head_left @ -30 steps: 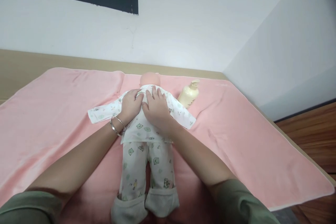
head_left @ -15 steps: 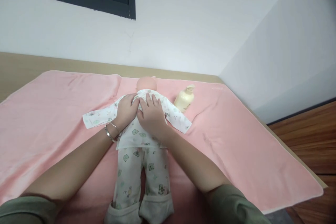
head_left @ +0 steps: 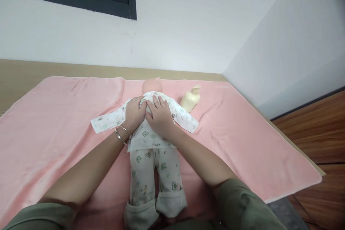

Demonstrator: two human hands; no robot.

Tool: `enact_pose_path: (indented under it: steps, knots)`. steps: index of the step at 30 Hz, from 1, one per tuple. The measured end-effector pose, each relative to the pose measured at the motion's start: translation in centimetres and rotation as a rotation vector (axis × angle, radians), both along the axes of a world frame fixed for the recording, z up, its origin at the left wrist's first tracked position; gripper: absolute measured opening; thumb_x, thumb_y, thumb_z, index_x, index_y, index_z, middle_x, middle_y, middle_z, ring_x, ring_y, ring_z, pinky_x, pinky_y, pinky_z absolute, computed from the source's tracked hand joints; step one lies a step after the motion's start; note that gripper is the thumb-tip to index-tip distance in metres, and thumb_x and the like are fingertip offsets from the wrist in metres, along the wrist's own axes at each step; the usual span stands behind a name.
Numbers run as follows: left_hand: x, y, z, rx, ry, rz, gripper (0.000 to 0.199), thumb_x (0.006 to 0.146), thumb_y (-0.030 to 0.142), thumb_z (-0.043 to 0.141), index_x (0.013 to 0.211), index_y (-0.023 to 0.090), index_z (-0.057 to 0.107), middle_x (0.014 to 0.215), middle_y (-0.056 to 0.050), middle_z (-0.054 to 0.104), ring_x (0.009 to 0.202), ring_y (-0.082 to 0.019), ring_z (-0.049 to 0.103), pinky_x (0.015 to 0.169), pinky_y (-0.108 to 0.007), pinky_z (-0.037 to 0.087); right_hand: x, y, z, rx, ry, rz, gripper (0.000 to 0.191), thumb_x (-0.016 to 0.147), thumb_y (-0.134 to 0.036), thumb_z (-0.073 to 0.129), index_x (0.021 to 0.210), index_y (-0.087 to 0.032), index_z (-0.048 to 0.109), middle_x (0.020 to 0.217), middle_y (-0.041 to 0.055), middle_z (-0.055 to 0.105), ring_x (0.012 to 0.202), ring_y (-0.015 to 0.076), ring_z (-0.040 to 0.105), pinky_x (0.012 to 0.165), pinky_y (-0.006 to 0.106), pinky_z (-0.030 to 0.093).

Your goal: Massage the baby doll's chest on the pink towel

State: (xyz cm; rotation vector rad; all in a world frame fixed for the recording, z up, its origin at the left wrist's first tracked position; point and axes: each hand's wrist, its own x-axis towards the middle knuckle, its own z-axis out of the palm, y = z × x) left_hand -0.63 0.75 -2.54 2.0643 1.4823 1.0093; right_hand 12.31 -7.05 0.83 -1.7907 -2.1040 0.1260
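A baby doll (head_left: 152, 85) lies on a pink blanket (head_left: 67, 115), its head toward the wall and its face out of sight. It wears a white long-sleeved top (head_left: 151, 139) and matching trousers (head_left: 142, 172) with small green animal prints; the trouser cuffs are turned up. My left hand (head_left: 135, 113) rests on the left side of the doll's upper body, some fingers hidden against the cloth. Beside it my right hand (head_left: 161, 116) lies flat on the top, fingers spread. The two thumbs nearly meet in the middle. Neither hand grips anything that shows.
A cream pump bottle (head_left: 191, 100) lies tilted on the blanket, right of the doll's sleeve. Behind the light wooden table edge (head_left: 81, 68) rises a white wall with a dark window frame (head_left: 113, 5). A brown wooden panel (head_left: 318, 129) stands at the right.
The view has shifted slightly, so the doll and hands appear a little further right. Both hands stay at about the same place on the doll's top.
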Motion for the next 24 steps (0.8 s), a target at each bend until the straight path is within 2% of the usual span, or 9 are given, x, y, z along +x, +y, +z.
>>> enact_pose_path:
  steps: [9, 17, 24]
  knots:
    - [0.28, -0.17, 0.04, -0.009, 0.001, 0.02, 0.053, 0.093, 0.038, 0.04, 0.124, 0.01, 0.072, 0.129, -0.019, 0.073, 0.122, -0.033, 0.065, 0.114, -0.048, 0.048, 0.08, 0.08, -0.34, -0.003, 0.017, -0.011, 0.054, 0.107, -0.033, 0.042, 0.158, -0.017, 0.05, 0.173, 0.0142, 0.034, 0.163, 0.0374, 0.027, 0.133, 0.062, 0.023]
    - [0.12, -0.09, -0.16, 0.0, 0.012, 0.008, 0.048, 0.095, 0.036, 0.041, 0.122, 0.012, 0.073, 0.128, -0.016, 0.074, 0.121, -0.031, 0.065, 0.113, -0.046, 0.048, 0.1, 0.07, -0.24, -0.01, 0.021, -0.008, 0.054, 0.108, -0.037, 0.041, 0.158, -0.018, 0.05, 0.173, 0.0134, 0.035, 0.163, 0.0374, 0.026, 0.133, 0.061, 0.023]
    - [0.22, -0.08, 0.43, 0.016, 0.117, 0.008, 0.048, 0.096, 0.032, 0.04, 0.125, 0.008, 0.069, 0.129, -0.02, 0.072, 0.123, -0.034, 0.064, 0.114, -0.051, 0.048, -0.02, -0.22, 0.13, -0.019, -0.005, -0.001, 0.057, 0.108, -0.04, 0.041, 0.16, -0.016, 0.046, 0.173, 0.0159, 0.033, 0.163, 0.0399, 0.025, 0.132, 0.065, 0.024]
